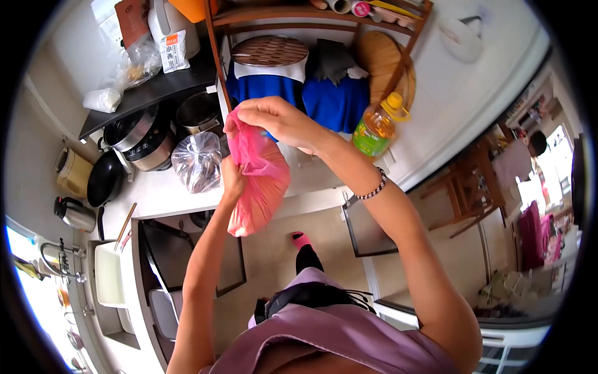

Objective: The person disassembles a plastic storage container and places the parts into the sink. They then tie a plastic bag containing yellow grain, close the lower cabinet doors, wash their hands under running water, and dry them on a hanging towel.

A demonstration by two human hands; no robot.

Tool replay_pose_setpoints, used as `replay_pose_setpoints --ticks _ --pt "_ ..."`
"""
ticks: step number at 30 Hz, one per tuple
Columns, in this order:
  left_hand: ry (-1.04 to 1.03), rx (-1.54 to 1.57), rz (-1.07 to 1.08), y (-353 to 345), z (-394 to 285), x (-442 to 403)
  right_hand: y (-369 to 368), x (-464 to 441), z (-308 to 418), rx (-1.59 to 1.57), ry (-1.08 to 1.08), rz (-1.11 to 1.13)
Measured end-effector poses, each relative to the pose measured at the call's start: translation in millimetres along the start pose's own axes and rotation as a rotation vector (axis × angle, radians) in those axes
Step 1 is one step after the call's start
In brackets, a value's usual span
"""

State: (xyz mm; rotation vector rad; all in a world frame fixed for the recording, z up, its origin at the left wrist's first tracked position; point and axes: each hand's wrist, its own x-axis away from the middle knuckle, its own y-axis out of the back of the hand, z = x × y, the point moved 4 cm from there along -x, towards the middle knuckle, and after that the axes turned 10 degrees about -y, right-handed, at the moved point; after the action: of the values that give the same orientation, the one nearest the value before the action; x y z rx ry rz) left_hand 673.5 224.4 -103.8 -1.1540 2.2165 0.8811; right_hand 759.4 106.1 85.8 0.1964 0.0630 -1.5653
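Observation:
A full pink plastic bag (pixel 258 193) hangs in front of the counter edge, held in both hands. My left hand (pixel 233 179) is closed round the gathered plastic at the bag's left side. Above it, my right hand (pixel 271 118) pinches the bag's top, with the wrist bent over it. What the bag holds shows only as a pale, lumpy mass through the plastic. Just left of the bag, a clear plastic bag (pixel 198 162) with dark contents rests on the counter. To the right stands an oil bottle (pixel 377 128) with a yellow cap.
Behind the hands is a brown wooden rack (pixel 286 14) with blue cloth (pixel 336 103) below. Cookers and pots (pixel 149 140) stand at the left, near a sink (pixel 115 274). Cabinet doors (pixel 370 230) hang open below the white counter (pixel 156 198). A wooden chair (pixel 464 187) is at the right.

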Motion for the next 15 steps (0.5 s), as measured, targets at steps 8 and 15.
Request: replay_pose_setpoints --ticks 8,15 --pt "0.103 0.225 -0.131 -67 90 -36 95 -90 -91 -0.028 -0.053 0.254" --pt "0.255 -0.006 0.118 -56 107 -26 131 -123 -164 -0.147 -0.225 0.166"
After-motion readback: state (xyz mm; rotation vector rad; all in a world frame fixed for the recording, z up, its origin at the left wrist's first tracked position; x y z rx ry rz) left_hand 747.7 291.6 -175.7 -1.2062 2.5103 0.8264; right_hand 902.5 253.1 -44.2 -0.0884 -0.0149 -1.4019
